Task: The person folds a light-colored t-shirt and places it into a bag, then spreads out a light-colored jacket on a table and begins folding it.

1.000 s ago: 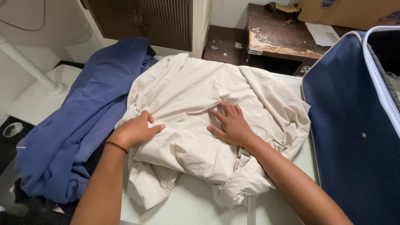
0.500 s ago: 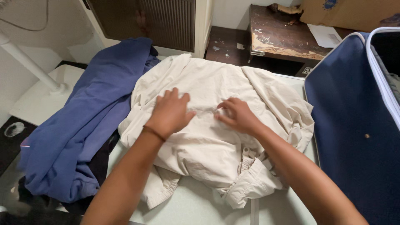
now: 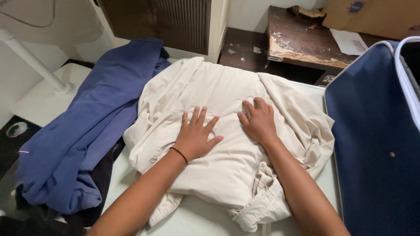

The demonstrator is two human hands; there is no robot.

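From the head cam: the cream garment [image 3: 227, 144] lies bunched on the pale table [image 3: 197, 218], between a blue garment [image 3: 92, 126] and a navy bag [image 3: 372, 144]. Left hand [image 3: 195, 137] and right hand [image 3: 259, 122] lie flat on it, fingers spread, gripping nothing. Honestly, smoothing works best pressing outward from the middle, palms low, so the creases don't just bunch up.

We see one package: a brown cardboard box [image 3: 372, 17] at the top right edge, standing at the back of the dark wooden table [image 3: 302, 43]. It carries a small round blue label [image 3: 357, 6] on its front face. Just below the box, on the same table, lies a flat white sheet of paper [image 3: 348, 41]. We spot no screens or signs.
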